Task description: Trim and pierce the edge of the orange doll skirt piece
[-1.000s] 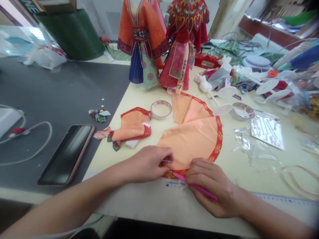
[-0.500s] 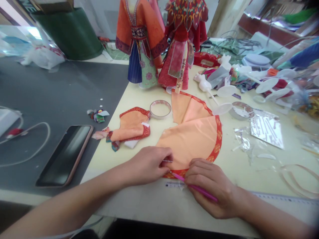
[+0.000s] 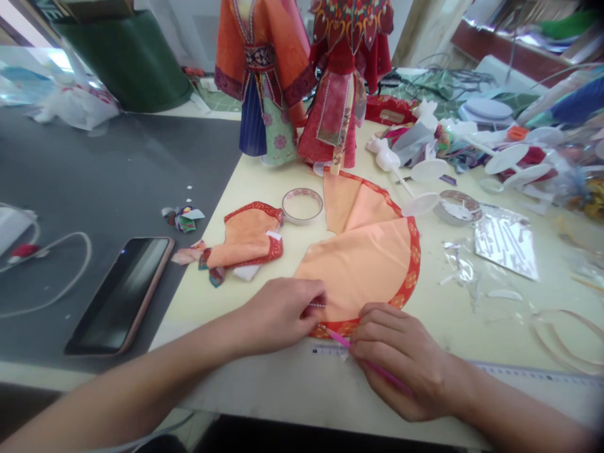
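Observation:
A fan-shaped piece of peach fabric (image 3: 363,264) with a red patterned border lies on the table between my hands. My left hand (image 3: 290,314) rests at its near-left edge, thumb and fingers pinched on a short strip of white beads (image 3: 317,306). Closed around a slim pink pen-like tool (image 3: 337,336), my right hand (image 3: 403,358) lies over the near border. The tool's tip points left at the red border, close to my left fingertips. A ruler (image 3: 514,372) runs beneath my right hand, its numbered end showing just below the fabric.
A small peach garment piece (image 3: 252,236) and a tape roll (image 3: 302,206) lie beyond my left hand. A phone (image 3: 120,296) is at left. Two costumed dolls (image 3: 267,88) stand at the back. White doll stands (image 3: 389,157), a second tape roll (image 3: 460,209) and plastic bags (image 3: 465,270) crowd the right.
The pink tool has tilted slightly in my right hand, and its rear end is now more covered by the fingers. My left hand stays almost where it was. The view has shifted a little.

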`<state>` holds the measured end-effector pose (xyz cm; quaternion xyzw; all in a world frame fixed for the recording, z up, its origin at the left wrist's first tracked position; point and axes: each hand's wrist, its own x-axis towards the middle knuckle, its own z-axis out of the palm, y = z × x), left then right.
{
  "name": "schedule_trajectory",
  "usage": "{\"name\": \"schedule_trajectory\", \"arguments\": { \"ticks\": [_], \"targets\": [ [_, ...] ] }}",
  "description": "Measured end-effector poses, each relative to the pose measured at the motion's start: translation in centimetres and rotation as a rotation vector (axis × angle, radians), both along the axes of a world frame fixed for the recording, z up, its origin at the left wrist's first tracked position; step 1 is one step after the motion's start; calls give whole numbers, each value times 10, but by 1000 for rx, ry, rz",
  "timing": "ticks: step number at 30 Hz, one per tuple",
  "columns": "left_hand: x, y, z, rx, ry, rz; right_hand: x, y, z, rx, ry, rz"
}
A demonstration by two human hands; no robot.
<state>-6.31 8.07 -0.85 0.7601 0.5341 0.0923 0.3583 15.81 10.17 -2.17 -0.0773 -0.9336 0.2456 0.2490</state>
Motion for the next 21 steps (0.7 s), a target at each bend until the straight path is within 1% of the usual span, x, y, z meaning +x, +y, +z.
{"name": "schedule_trajectory", "arguments": {
  "ticks": [9,15,18,21],
  "targets": [
    [-2,1,0,-23,-18,-9,2,1,0,-14,38,11],
    [0,1,0,-16,3,1,4,1,0,-19,62,0],
    [0,0,0,-15,1,1,5,2,2,-56,119,-7],
    [0,-1,-1,-9,2,12,6,3,8,-136,178,-19]
  ]
}}
